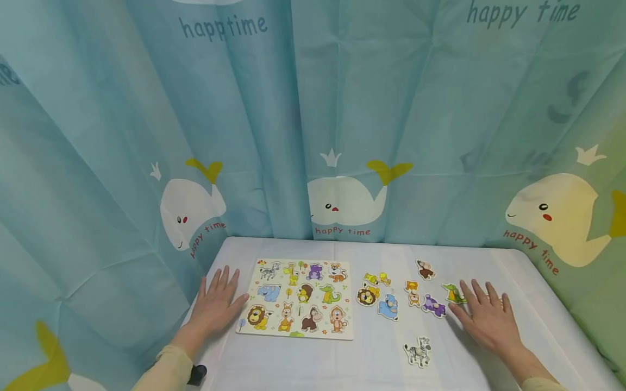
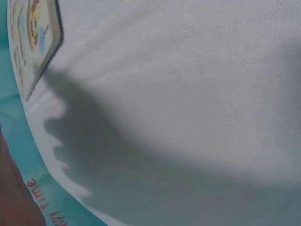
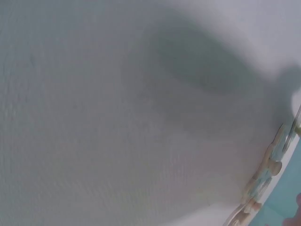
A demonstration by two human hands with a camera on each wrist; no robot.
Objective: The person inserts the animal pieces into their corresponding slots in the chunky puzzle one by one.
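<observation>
In the head view my left hand (image 1: pixel 217 303) has its fingers spread, with the thumb tip right at the left edge of an animal puzzle board (image 1: pixel 293 334). Nothing is in its grasp. My right hand (image 1: pixel 490 321) is likewise spread and holds nothing; its fingers partly overlap a green crocodile piece (image 1: pixel 452 293). Left of that hand lie a purple hippo piece (image 1: pixel 433 306), a tiger piece (image 1: pixel 413 294), a blue elephant piece (image 1: pixel 388 307), a lion piece (image 1: pixel 368 295) and a yellow giraffe piece (image 1: pixel 377 279). A zebra piece (image 1: pixel 418 352) lies nearer the front.
A brown animal piece (image 1: pixel 425 269) lies farther back on the white table (image 1: pixel 313 366). Beside my left sleeve is a small black object (image 1: pixel 197 374). A blue curtain (image 1: pixel 264 136) with whale prints hangs right behind the table and along its sides.
</observation>
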